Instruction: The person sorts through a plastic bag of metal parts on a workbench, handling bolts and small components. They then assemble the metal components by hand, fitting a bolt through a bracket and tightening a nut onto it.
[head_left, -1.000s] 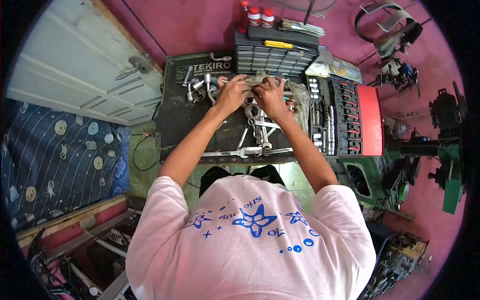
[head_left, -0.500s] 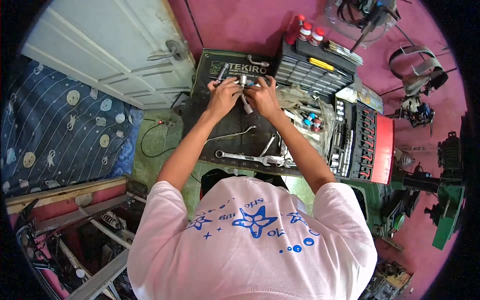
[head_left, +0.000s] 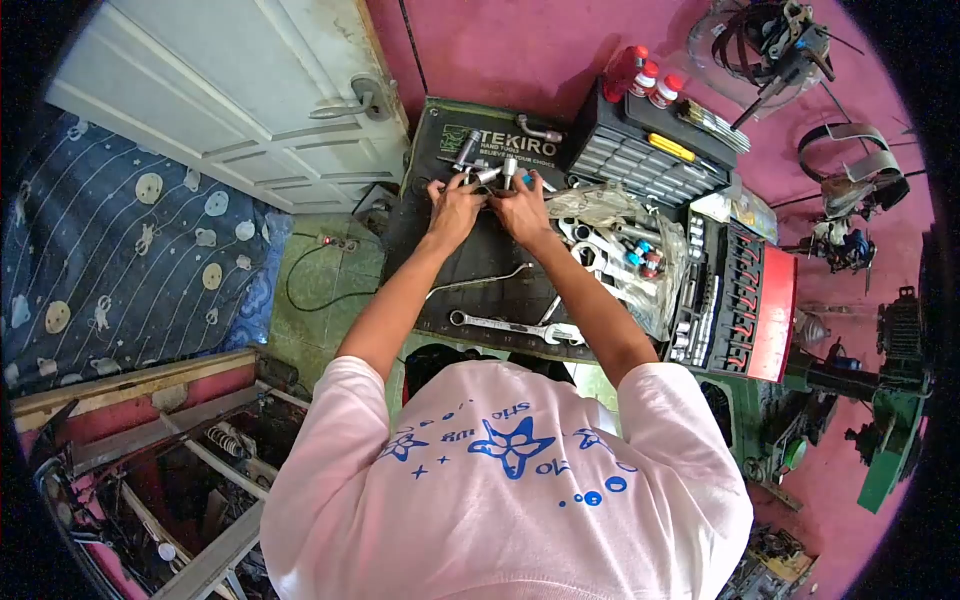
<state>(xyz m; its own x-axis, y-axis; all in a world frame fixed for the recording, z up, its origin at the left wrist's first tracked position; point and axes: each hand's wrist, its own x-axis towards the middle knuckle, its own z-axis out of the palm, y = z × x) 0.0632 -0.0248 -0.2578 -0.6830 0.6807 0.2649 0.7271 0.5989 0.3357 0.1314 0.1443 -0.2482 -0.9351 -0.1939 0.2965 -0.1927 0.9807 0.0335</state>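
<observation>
Black tool mat (head_left: 470,270), branded, spread on the floor. Combination wrench (head_left: 515,327) lies near its front edge. Left hand (head_left: 455,208) and right hand (head_left: 522,208), side by side, both clamped on chrome sockets (head_left: 490,175) at mat's far end.

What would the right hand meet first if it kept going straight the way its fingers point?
Probably the cluster of chrome sockets right at the fingertips of the right hand, then the TEKIRO lid; depth is hard to judge.

floor (head_left: 330,290) | black mat (head_left: 470,270) on it | spanner (head_left: 515,327), possibly sockets (head_left: 478,170), on mat
</observation>
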